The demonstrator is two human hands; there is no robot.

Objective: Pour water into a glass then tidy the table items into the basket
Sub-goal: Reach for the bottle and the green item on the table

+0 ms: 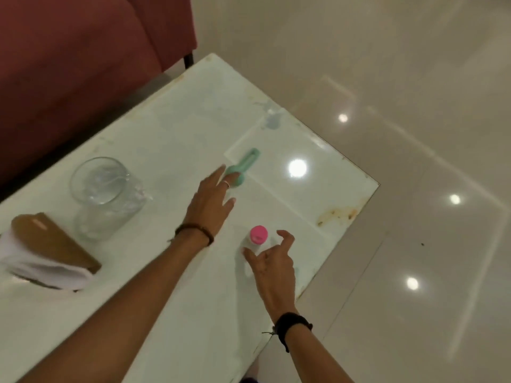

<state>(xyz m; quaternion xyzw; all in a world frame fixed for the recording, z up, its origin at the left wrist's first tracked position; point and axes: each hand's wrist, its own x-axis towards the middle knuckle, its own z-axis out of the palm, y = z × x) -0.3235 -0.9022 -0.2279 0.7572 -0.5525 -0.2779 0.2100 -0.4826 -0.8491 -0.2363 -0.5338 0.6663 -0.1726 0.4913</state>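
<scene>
Left hand (211,199): was stretched flat, fingers straight, over a mint-green plastic looped tool (243,167); nothing was gripped.
Right hand (272,261): was spread loosely around a small white pink-capped bottle (255,240); nothing was clasped.

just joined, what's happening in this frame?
A person is working at a white table, seen from a head camera. The left hand reaches with straight fingers toward a mint green tool, fingertips at its near end. The right hand is closing around a small white bottle with a pink cap but has no grip on it yet. A clear glass jar stands to the left, near a brown and white item at the table's edge. No basket is in view.
</scene>
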